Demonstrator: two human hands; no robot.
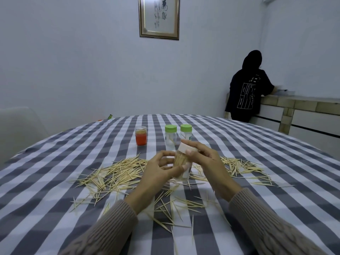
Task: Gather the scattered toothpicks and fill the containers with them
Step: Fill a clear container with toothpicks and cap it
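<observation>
Many toothpicks (117,172) lie scattered across the checked tablecloth, in heaps left and right of my hands and loosely in front of me. My left hand (158,172) grips the body of a clear container (181,162) packed with toothpicks, held tilted just above the table. My right hand (204,157) has its fingers on that container's pale pink cap (185,147). Behind stand two clear containers with green lids (170,134) (186,132), nearly empty, and a red container (141,135) without a lid, holding toothpicks.
The round table (257,162) carries a grey-and-white checked cloth. A white chair (20,126) stands at the far left. A person in black (246,89) stands at a counter (303,105) at the back right, facing away. A framed picture (159,17) hangs on the wall.
</observation>
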